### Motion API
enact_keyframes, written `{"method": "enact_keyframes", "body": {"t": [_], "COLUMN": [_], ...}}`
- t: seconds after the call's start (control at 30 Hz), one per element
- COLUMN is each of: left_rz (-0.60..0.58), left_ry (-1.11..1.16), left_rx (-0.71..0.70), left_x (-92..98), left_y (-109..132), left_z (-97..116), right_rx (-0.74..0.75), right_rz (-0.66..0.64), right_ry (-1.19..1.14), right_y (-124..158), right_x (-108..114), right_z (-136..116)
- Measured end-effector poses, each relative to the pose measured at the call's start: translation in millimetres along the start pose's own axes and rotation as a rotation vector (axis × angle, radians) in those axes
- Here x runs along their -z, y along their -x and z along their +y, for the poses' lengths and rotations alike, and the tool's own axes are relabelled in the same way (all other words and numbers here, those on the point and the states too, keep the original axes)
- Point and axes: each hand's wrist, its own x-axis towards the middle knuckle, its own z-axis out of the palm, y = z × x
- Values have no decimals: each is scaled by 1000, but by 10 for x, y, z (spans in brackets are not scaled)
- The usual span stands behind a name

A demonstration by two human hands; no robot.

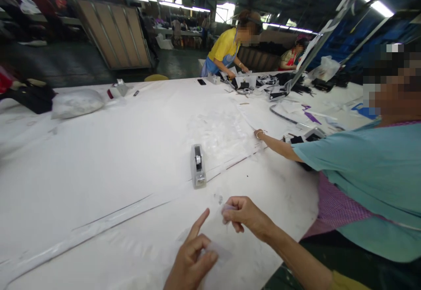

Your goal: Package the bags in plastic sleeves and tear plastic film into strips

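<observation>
Near the table's front edge, my left hand [192, 257] has its index finger stretched out, while the thumb and other fingers close on a thin, see-through plastic film [221, 251]. Just right of it, my right hand [241, 214] pinches a part of thin clear film between thumb and fingers. Whether both hands hold one and the same piece I cannot tell. Beyond my hands stands a tape dispenser [198, 167], grey and clear, on the white tabletop [125, 149].
At right, a co-worker in a teal top [368, 149] rests a hand [259, 134] on clear plastic sheets [220, 134]. A person in yellow [225, 46] handles a pile of black and white pieces [245, 81]. A stuffed plastic bag [77, 103] lies far left; a phone [201, 82] lies at the back.
</observation>
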Motion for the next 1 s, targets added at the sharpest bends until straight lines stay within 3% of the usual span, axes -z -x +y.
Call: {"method": "enact_keyframes", "body": {"t": [0.13, 0.27, 0.33, 0.43, 0.5, 0.6, 0.83, 1.0], "left_rz": [-77, -10, 44, 214, 312, 368, 351, 368], "left_ry": [-135, -288, -346, -422, -461, -506, -553, -529], "left_rx": [-89, -92, -126, -178, -164, -100, 40, 41], "left_x": [-103, -76, 31, 294, 485, 707, 895, 854], "left_y": [109, 307, 405, 542, 633, 762, 926, 950], "left_z": [228, 184, 79, -86, -159, -227, -570, -827], "right_rx": [40, -5, -86, -149, -118, -32, 196, 379], "right_rz": [-14, 38, -28, -232, -327, -372, -284, -48], "right_ry": [-58, -196, -260, -337, -414, -545, -701, -660], "right_y": [283, 393, 444, 549, 628, 738, 940, 957], "right_x": [-367, -396, -323, -202, -154, -152, -270, -373], "right_z": [-88, -167, -199, -225, -230, -239, -390, -530]}}
